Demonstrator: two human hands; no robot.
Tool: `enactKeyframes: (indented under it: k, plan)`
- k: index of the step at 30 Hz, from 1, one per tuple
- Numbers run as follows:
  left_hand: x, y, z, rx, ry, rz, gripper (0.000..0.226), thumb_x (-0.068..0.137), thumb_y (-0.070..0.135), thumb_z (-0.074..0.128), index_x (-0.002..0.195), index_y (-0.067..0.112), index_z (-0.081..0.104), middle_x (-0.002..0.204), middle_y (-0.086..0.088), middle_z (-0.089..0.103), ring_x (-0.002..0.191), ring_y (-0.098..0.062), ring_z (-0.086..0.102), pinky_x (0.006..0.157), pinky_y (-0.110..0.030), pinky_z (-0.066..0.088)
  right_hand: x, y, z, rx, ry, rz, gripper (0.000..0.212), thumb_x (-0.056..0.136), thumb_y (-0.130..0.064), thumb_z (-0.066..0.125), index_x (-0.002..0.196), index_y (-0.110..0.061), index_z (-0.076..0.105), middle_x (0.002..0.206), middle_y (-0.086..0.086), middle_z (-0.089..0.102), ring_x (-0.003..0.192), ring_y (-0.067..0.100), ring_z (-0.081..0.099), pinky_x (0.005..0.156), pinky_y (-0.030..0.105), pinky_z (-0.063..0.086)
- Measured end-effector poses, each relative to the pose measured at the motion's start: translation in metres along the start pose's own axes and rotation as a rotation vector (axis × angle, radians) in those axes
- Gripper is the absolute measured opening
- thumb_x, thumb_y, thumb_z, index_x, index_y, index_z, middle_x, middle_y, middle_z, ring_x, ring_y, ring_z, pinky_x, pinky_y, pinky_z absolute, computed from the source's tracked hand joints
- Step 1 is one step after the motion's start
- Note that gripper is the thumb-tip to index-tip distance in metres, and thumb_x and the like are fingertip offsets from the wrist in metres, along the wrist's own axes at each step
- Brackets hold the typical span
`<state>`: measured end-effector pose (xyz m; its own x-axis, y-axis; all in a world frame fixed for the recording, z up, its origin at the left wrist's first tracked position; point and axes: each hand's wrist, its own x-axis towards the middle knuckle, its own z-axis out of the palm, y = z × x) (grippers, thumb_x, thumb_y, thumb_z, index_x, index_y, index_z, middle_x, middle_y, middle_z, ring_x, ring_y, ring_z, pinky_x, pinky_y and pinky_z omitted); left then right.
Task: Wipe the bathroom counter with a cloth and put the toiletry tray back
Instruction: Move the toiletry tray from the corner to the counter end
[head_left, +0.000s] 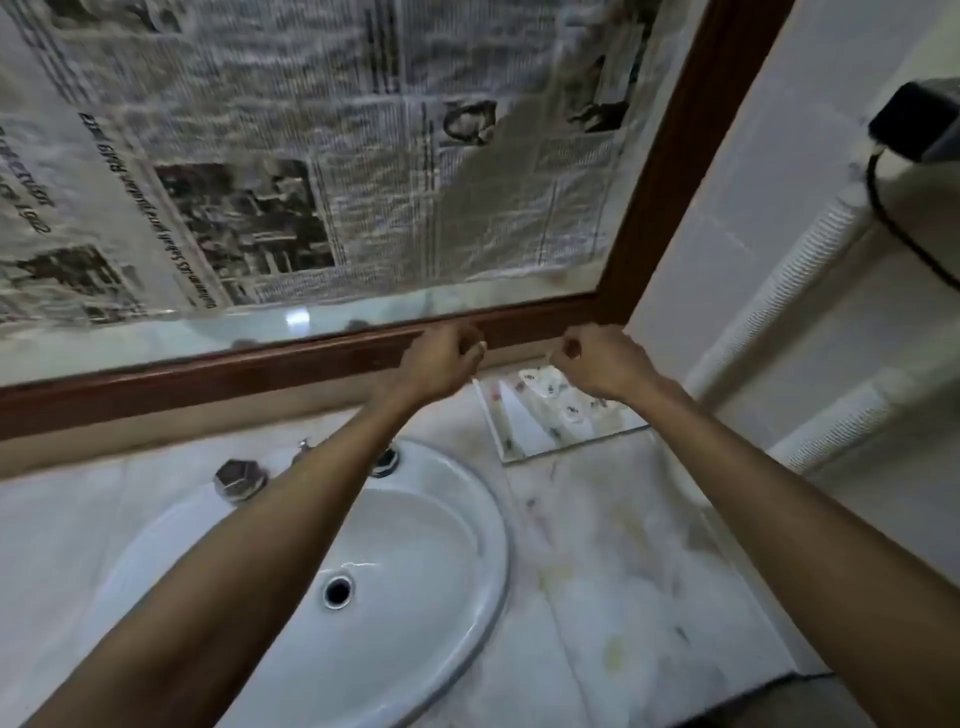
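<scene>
1. The pale, stained marble bench (613, 571) runs beneath a wood-framed mirror.
2. A white oval ceramic basin (415, 545) is set into it.
3. A flat, square glassy tray (545, 421) lies at the back right corner.

We find print only on the newspaper (291, 156) that covers the mirror (311, 322), filling the view from nine o'clock round to one o'clock. Its sheets lie turned sideways or upside down, and the picture is blurred. At ten o'clock a large headline ends in what we take for "1992". Toward nine o'clock a headline runs up the page; we cannot read its words. The small columns are illegible. Nothing else carries text.
</scene>
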<state>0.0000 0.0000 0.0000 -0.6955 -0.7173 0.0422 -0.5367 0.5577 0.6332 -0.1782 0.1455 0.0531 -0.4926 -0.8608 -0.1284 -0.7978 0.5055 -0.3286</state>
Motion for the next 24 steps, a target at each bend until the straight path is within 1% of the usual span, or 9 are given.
enactKeyframes:
  k: [3,5,7,10,11,13,18,21,24]
  plan:
    - [0.013,-0.018,0.04,-0.069,-0.075,-0.086,0.025,0.099,0.026,0.054,0.111,0.018,0.075,0.1,-0.005,0.08,0.094,-0.027,0.074,0.082,-0.035,0.057,0.013,0.028,0.021,0.065,-0.034,0.078,0.024,0.091,-0.043,0.057,0.09,-0.022,0.069,0.096,-0.003,0.071,0.092,0.021,0.065,0.083,0.037,0.053]
    - [0.017,-0.03,0.075,-0.105,-0.144,-0.183,0.027,0.1,0.031,0.06,0.12,0.016,0.071,0.106,-0.006,0.077,0.103,-0.026,0.071,0.085,-0.034,0.052,0.021,0.051,0.039,0.124,-0.066,0.12,0.024,0.089,-0.047,0.06,0.096,-0.026,0.069,0.104,-0.004,0.071,0.098,0.021,0.065,0.09,0.041,0.053]
    - [0.025,-0.044,0.106,-0.141,-0.144,-0.317,0.047,0.098,0.042,0.066,0.135,0.014,0.061,0.119,-0.008,0.073,0.115,-0.028,0.066,0.092,-0.036,0.05,0.031,0.07,0.054,0.172,-0.083,0.128,0.025,0.089,-0.047,0.063,0.101,-0.025,0.067,0.11,-0.003,0.07,0.104,0.022,0.065,0.094,0.04,0.051]
    - [0.036,-0.058,0.147,-0.187,-0.129,-0.5,0.075,0.093,0.044,0.073,0.149,0.004,0.044,0.141,-0.02,0.059,0.131,-0.037,0.056,0.103,-0.042,0.046,0.048,0.099,0.079,0.228,-0.11,0.161,0.031,0.091,-0.041,0.064,0.113,-0.019,0.065,0.118,0.001,0.068,0.111,0.023,0.063,0.097,0.036,0.048]
    - [0.037,-0.059,0.158,-0.199,-0.125,-0.541,0.077,0.092,0.044,0.074,0.148,0.003,0.043,0.142,-0.021,0.057,0.131,-0.038,0.055,0.103,-0.043,0.046,0.052,0.107,0.087,0.245,-0.121,0.179,0.034,0.092,-0.04,0.064,0.117,-0.017,0.064,0.12,0.002,0.067,0.113,0.024,0.062,0.097,0.036,0.048]
    - [0.038,-0.059,0.177,-0.236,-0.083,-0.594,0.071,0.09,0.042,0.077,0.141,0.003,0.047,0.137,-0.021,0.057,0.125,-0.039,0.058,0.1,-0.044,0.048,0.062,0.122,0.102,0.271,-0.154,0.223,0.037,0.093,-0.038,0.064,0.121,-0.015,0.061,0.123,0.007,0.066,0.117,0.027,0.061,0.098,0.035,0.046]
    - [0.039,-0.056,0.195,-0.298,0.026,-0.627,0.062,0.085,0.02,0.081,0.137,0.004,0.05,0.127,-0.02,0.066,0.116,-0.04,0.064,0.095,-0.043,0.052,0.087,0.145,0.128,0.272,-0.195,0.267,0.047,0.094,-0.033,0.063,0.131,-0.007,0.053,0.13,0.016,0.061,0.121,0.033,0.057,0.099,0.034,0.042]
    - [0.037,-0.056,0.191,-0.312,0.042,-0.626,0.065,0.085,0.012,0.08,0.141,0.006,0.047,0.126,-0.019,0.068,0.115,-0.039,0.065,0.092,-0.04,0.05,0.098,0.156,0.137,0.244,-0.136,0.305,0.057,0.092,-0.033,0.066,0.138,-0.004,0.047,0.135,0.021,0.055,0.125,0.038,0.053,0.103,0.039,0.042]
    - [0.036,-0.062,0.186,-0.288,0.054,-0.629,0.08,0.085,0.011,0.079,0.153,0.009,0.037,0.13,-0.019,0.067,0.119,-0.042,0.064,0.097,-0.044,0.052,0.109,0.164,0.144,0.216,-0.063,0.305,0.063,0.091,-0.034,0.067,0.138,0.003,0.046,0.134,0.026,0.054,0.127,0.041,0.05,0.107,0.041,0.039]
